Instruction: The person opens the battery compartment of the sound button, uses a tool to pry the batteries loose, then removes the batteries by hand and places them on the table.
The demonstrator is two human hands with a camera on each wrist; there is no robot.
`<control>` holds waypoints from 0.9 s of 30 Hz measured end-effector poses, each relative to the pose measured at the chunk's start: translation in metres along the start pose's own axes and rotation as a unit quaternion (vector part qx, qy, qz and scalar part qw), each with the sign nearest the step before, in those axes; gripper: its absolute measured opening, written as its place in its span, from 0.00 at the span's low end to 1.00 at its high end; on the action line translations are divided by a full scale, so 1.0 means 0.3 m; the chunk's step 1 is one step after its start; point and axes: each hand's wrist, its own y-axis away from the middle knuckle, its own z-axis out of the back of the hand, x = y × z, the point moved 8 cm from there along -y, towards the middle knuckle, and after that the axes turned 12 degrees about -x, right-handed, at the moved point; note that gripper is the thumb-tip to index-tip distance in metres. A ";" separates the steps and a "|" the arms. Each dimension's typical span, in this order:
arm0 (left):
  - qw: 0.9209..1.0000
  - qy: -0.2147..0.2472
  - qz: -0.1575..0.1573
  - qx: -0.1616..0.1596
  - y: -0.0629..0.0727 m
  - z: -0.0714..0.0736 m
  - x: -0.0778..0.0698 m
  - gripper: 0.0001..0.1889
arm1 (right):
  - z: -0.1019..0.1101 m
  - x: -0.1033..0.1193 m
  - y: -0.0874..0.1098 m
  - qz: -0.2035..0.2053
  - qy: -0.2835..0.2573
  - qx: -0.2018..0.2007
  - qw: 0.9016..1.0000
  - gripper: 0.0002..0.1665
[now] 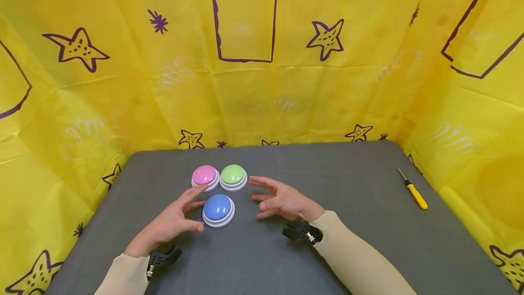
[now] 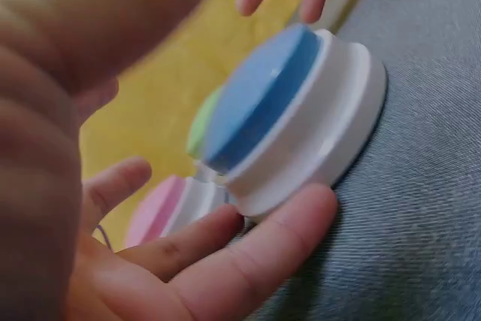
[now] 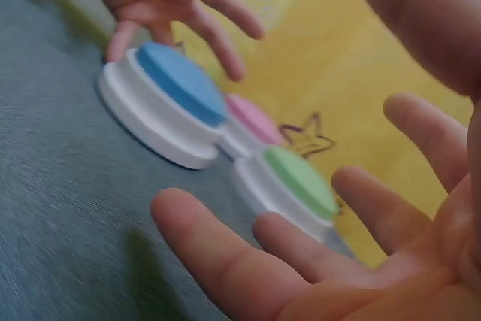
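Observation:
Three round dome push buttons on white bases stand close together on the grey table. The pink button [image 1: 204, 175] and the green button [image 1: 233, 175] sit side by side, and the blue button [image 1: 217, 207] is nearer, in front of them. My left hand [image 1: 176, 217] is beside the blue button on its left, fingers spread; in the left wrist view its fingertips are close to the white base [image 2: 301, 148], and I cannot tell if they touch. To the right of the buttons my right hand [image 1: 284, 200] hovers with spread fingers, holding nothing.
A screwdriver [image 1: 413, 190] with a yellow handle lies near the right edge of the grey table [image 1: 327, 172]. Yellow cloth [image 1: 245, 99] with purple drawings hangs behind and on both sides. Each wrist wears a black camera mount [image 1: 300, 231].

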 end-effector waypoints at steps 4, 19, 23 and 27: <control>0.999 -0.033 0.032 -0.019 -0.005 0.002 0.040 0.51 | -0.039 -0.049 -0.041 -0.019 0.039 -0.029 0.999 0.51; 0.971 -0.216 0.068 -0.072 -0.033 -0.008 0.065 0.34 | -0.147 -0.093 -0.135 0.034 0.215 -0.121 0.969 0.41; 0.970 -0.222 0.064 -0.072 -0.033 -0.014 0.057 0.33 | -0.141 -0.097 -0.133 0.026 0.264 -0.148 0.953 0.38; 0.970 -0.222 0.065 -0.068 -0.036 -0.022 0.047 0.33 | -0.133 -0.094 -0.129 0.025 0.297 -0.163 0.941 0.34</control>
